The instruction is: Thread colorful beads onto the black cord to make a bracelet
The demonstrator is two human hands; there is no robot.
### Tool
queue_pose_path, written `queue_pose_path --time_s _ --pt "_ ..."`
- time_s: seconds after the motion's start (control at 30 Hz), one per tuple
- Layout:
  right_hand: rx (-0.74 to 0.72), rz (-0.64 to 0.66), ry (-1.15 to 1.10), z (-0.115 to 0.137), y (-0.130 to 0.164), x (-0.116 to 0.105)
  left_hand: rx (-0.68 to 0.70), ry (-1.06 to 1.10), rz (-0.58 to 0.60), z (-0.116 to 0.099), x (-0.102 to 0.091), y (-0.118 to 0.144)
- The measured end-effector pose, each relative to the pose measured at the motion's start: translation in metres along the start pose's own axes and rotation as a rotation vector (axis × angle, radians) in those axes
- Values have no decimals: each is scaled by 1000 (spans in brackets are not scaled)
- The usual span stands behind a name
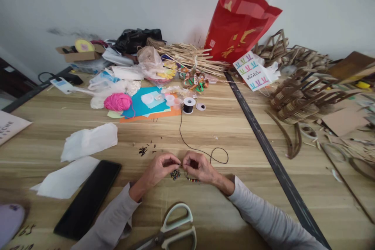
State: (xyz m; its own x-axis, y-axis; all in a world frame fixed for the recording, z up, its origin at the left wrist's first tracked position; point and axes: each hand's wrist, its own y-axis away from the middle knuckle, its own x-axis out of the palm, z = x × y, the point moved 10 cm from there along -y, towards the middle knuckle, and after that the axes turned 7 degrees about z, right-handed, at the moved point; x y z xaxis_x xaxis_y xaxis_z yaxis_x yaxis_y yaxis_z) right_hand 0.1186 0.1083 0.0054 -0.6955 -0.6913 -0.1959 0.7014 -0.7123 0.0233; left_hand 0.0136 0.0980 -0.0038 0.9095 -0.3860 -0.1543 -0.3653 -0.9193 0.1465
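Observation:
My left hand (161, 168) and my right hand (199, 167) almost meet fingertip to fingertip over the table. Both are closed in a pinch. A thin black cord (181, 125) runs from a black spool (189, 106), loops on the table and passes to my right hand, whose fingers grip it. Something small and dark shows at my left fingertips, too small to name. Below my fingers lies a little pile of dark round beads (175, 174). A short row of coloured beads (193, 180) hangs on the cord under my right hand.
Scissors (177, 226) lie near me, a black phone-like slab (89, 199) and white paper (89, 141) at left. Short black bits (143, 150) lie beyond my left hand. Pink yarn (118, 102), a red bag (238, 27) and woven baskets (293, 99) stand farther back.

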Motion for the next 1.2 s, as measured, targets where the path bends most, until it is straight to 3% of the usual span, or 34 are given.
queue_pose_path --time_s 1.2 --pt "-8 1 -9 0 0 0 15 -2 13 -2 1 -1"
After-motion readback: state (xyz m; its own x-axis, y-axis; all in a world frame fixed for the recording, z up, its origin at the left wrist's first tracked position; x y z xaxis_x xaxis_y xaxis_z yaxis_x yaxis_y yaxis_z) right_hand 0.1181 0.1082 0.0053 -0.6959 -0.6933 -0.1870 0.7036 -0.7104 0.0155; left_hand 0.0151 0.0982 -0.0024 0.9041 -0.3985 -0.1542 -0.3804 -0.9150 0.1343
